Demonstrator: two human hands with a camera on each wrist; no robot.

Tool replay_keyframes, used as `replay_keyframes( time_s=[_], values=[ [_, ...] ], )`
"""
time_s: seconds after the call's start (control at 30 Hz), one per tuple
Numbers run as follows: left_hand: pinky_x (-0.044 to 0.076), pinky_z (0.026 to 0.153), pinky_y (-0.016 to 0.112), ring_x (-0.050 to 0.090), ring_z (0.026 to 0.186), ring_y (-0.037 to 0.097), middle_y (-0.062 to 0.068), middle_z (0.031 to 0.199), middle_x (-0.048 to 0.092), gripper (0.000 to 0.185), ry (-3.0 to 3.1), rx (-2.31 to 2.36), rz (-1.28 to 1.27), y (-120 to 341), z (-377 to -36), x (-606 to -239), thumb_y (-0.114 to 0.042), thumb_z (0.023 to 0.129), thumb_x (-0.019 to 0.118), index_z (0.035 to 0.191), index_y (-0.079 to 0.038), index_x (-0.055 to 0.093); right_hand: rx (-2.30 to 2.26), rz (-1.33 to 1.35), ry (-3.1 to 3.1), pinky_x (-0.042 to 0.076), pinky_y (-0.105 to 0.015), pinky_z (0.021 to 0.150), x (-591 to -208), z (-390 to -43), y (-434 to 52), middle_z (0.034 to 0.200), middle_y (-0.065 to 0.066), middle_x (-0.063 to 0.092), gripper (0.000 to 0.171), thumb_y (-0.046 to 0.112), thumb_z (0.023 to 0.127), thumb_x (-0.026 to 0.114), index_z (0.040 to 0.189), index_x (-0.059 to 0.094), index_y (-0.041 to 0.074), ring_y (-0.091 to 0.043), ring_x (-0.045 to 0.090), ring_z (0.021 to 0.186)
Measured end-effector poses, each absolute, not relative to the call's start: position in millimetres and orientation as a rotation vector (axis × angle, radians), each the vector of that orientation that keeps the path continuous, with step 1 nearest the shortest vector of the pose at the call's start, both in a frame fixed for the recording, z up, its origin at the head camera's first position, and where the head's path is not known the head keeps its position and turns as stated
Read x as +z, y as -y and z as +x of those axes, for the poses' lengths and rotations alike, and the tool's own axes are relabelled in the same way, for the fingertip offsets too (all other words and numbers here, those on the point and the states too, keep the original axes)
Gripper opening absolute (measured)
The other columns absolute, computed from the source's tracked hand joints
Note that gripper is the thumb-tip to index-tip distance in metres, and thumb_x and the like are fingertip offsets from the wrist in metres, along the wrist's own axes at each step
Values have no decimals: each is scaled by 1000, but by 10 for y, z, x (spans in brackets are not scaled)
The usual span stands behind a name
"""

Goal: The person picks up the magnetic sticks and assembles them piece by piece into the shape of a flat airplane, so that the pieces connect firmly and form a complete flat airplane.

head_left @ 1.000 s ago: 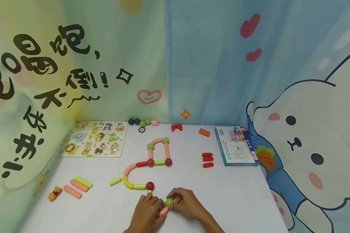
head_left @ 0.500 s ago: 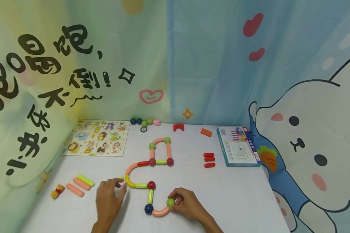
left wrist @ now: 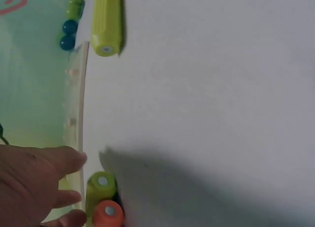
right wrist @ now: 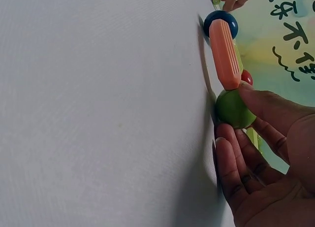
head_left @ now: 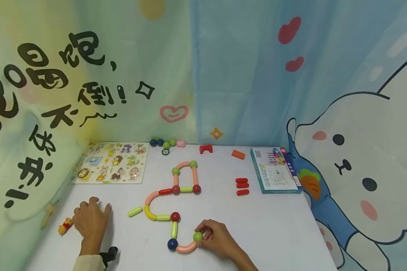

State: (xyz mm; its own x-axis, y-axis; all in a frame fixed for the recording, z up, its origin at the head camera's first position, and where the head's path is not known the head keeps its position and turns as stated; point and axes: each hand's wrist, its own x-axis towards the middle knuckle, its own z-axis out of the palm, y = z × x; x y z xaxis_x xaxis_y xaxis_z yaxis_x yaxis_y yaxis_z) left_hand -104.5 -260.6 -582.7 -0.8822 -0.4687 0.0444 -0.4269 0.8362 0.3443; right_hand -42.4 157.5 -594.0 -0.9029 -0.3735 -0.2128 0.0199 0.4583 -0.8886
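My right hand (head_left: 218, 239) pinches a green ball (right wrist: 235, 109) between thumb and fingers. A curved salmon magnetic stick (head_left: 186, 248) joins this ball to a dark blue ball (head_left: 172, 244). From there a light green stick (head_left: 174, 229) leads up to a red ball (head_left: 175, 216), part of a winding chain on the table. My left hand (head_left: 91, 222) reaches over the loose sticks at the left, fingers spread and holding nothing. Below its fingers, a green stick (left wrist: 101, 187) and an orange-salmon stick (left wrist: 108, 214) show their metal ends; in the head view the hand mostly hides them.
A toy bear figure (head_left: 65, 226) lies beside the left hand. One loose green stick (head_left: 135, 211) rests left of the chain. An animal picture board (head_left: 112, 180), several balls (head_left: 166, 145), red sticks (head_left: 242, 185) and a box (head_left: 274, 171) lie farther out.
My left hand has left the blue ball and curved stick and swung left to the loose sticks. My right hand stays on the green ball.
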Motion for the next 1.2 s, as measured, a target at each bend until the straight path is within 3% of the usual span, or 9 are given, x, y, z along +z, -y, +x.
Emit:
replay_keyframes(
  time_s=[0.37,0.6,0.77,0.97,1.2],
  values=[
    [46,89,61,55,109,58,42,120,61,60,2944,-452,832,2613,-1142,-5781,-27,98,70,136,13,47,-1426,-274,-2345,53,-18,72,-5940,-421,-1560,106,3,72,32,13,84,90,112,74,15,-11,64,84],
    [46,77,57,59,100,54,39,113,64,51,2907,-659,713,2526,-1105,-5807,-15,96,67,138,9,50,-1436,-266,-2341,52,-18,70,-5943,-412,-1563,105,2,72,32,12,84,90,111,74,14,-11,64,83],
    [41,60,41,60,75,36,21,86,71,48,2734,-814,344,2003,-1050,-5550,-14,91,76,134,2,61,-1430,-259,-2353,53,-19,70,-5928,-392,-1571,104,3,71,32,12,83,91,111,74,15,-12,64,83],
    [36,64,29,49,73,16,-1,75,62,46,2820,-947,-12,1081,-989,-5484,-24,90,84,131,-12,65,-1432,-262,-2385,54,-20,71,-5945,-341,-1581,103,4,71,33,13,82,92,110,74,16,-11,65,83],
    [35,66,28,46,68,12,-9,61,50,45,2862,-803,-258,413,-901,-5813,-32,84,91,118,-14,67,-1510,-280,-2412,57,-22,70,-5990,-249,-1542,98,3,73,34,13,80,93,107,74,13,-13,68,81]
  ],
)
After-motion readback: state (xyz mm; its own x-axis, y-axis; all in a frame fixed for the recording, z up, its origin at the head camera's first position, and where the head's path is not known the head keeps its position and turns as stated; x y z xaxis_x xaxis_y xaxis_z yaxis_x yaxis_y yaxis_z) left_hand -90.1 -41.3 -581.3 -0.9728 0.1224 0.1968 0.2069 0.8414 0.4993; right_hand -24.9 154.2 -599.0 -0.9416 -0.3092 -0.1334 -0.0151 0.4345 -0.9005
